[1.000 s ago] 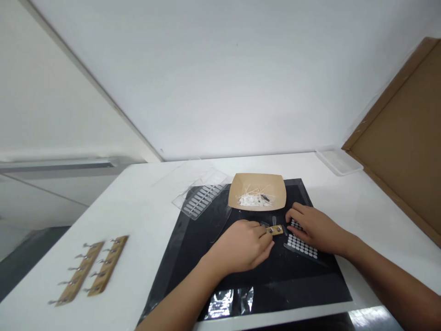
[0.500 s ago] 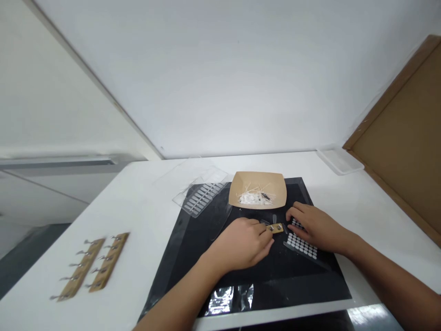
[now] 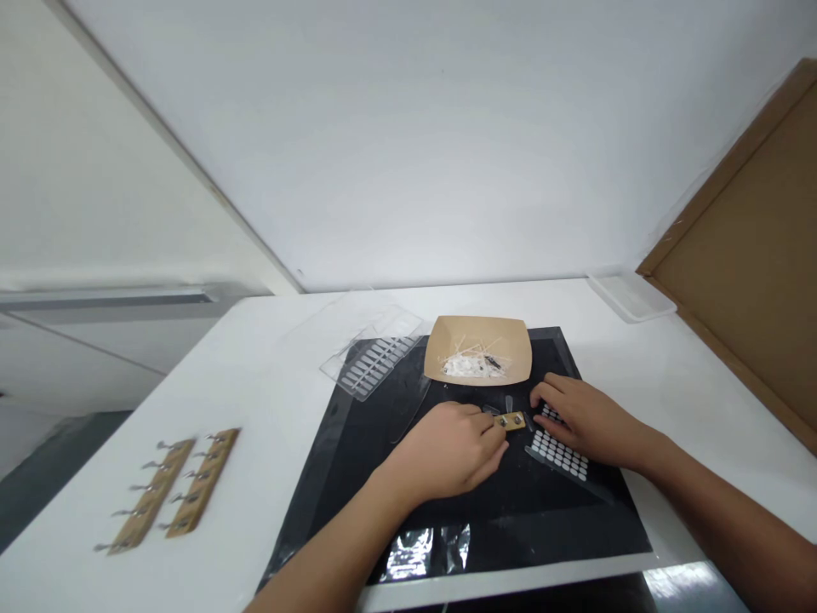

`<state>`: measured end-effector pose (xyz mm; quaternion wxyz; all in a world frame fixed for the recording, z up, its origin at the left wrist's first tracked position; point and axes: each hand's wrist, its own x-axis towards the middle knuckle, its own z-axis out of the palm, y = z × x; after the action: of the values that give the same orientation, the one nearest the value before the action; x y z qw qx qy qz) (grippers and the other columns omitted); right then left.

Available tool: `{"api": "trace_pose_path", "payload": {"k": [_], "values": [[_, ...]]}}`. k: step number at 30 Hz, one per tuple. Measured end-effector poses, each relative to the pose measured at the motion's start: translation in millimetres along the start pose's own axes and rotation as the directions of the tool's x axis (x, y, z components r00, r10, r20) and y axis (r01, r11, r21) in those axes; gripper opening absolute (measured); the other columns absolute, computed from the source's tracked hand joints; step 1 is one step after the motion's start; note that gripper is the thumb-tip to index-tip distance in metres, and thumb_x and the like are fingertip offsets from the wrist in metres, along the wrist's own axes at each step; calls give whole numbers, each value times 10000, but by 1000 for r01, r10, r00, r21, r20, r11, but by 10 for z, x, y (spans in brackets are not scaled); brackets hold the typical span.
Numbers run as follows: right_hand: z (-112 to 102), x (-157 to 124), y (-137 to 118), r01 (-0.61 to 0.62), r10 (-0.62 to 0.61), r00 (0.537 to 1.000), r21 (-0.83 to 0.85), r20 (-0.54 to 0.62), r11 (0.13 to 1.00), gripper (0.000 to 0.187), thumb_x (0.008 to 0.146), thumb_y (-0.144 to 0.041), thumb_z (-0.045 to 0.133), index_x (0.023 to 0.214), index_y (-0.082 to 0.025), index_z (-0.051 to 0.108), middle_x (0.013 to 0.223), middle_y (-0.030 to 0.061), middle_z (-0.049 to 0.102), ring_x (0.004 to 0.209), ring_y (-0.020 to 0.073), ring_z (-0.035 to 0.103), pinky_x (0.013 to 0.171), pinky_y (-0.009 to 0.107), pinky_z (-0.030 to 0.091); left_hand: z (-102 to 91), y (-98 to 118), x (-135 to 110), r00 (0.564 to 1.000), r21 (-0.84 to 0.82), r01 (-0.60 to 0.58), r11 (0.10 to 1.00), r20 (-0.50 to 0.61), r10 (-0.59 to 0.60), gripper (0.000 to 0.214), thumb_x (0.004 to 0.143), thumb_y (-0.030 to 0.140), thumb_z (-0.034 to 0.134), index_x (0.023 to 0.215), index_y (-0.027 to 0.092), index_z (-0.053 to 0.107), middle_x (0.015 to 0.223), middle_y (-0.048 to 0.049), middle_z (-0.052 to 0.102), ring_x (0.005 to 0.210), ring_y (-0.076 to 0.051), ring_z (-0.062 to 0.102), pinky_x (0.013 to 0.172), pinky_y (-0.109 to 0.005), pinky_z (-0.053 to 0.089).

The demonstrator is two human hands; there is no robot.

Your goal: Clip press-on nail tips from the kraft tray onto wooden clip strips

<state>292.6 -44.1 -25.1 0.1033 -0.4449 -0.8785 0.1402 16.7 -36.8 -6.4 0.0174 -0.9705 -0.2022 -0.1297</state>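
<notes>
My left hand (image 3: 450, 449) rests on the black mat (image 3: 357, 477) with its fingers curled round the left end of a small wooden strip with metal hooks (image 3: 512, 421). My right hand (image 3: 584, 423) lies just right of that strip, fingers bent down onto a dark sheet of small white round stickers (image 3: 560, 453). Whether its fingertips pinch a sticker is hidden. Right behind both hands stands a brown paper tray (image 3: 477, 349) holding white scraps and thin sticks.
Two wooden hook strips (image 3: 169, 489) lie on the white table at the left. A clear plastic tray of pale oblong pieces (image 3: 375, 353) sits at the mat's back left. A clear lid (image 3: 629, 294) and a cardboard panel (image 3: 746, 247) are at the right. Crumpled clear film (image 3: 425, 549) lies near the front edge.
</notes>
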Motion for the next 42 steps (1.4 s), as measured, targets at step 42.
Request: {"api": "trace_pose_path", "payload": {"k": [42], "values": [[-3, -5, 19, 5, -5, 1000, -7, 12, 1000, 131, 1003, -226, 617, 1128, -232, 579, 1068, 65, 640, 937, 241, 631, 812, 375, 501, -25, 11, -4, 999, -6, 20, 1000, 28, -19, 264, 1042, 274, 505, 836, 162, 626, 737, -36, 668, 633, -181, 628, 586, -315, 473]]}}
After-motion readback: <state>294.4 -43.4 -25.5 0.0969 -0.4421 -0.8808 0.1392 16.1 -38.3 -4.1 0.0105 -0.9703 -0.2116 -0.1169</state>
